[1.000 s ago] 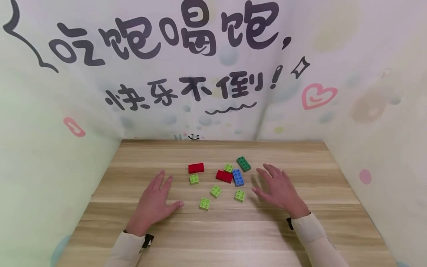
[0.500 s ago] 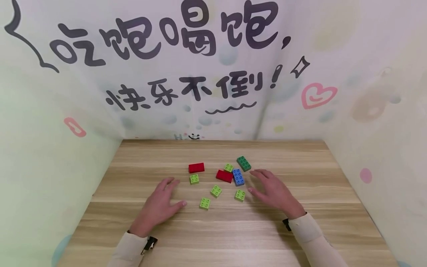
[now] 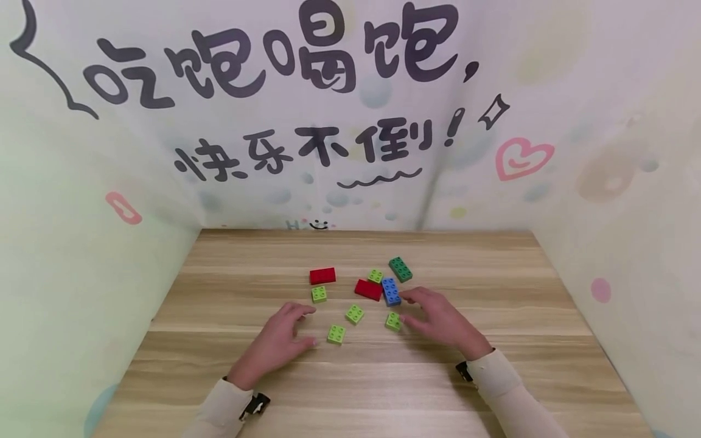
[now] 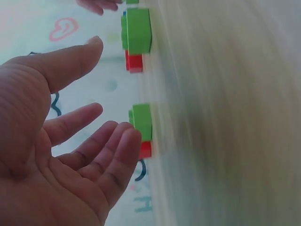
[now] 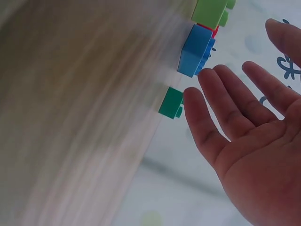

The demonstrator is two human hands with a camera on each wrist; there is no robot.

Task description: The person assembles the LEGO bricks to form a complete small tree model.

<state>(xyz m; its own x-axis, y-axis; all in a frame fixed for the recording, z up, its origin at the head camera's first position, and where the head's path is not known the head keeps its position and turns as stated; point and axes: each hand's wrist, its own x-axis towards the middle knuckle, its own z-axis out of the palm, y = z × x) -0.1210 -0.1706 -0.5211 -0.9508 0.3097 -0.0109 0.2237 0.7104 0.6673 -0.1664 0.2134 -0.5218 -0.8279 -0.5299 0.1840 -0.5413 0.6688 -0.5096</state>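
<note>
My left hand hovers left of the toy bricks, its thumb and fingers apart and holding nothing. Closest to its thumb lies a light green brick; another light green brick sits beyond its fingers, in front of a red brick. On the other side my right hand is spread with a relaxed bend and holds nothing. Its fingertips are beside the blue brick, and its thumb is by a light green brick; contact cannot be told. A dark green brick stands beyond the right fingers.
Between the hands lie a light green brick, a second red brick and one more light green brick behind it. The wooden table meets a printed wall at the back, with walls on both sides.
Both hands have moved inward toward the bricks, the left to the right and slightly nearer the body, the right to the left. The bricks appear to lie where they were.
</note>
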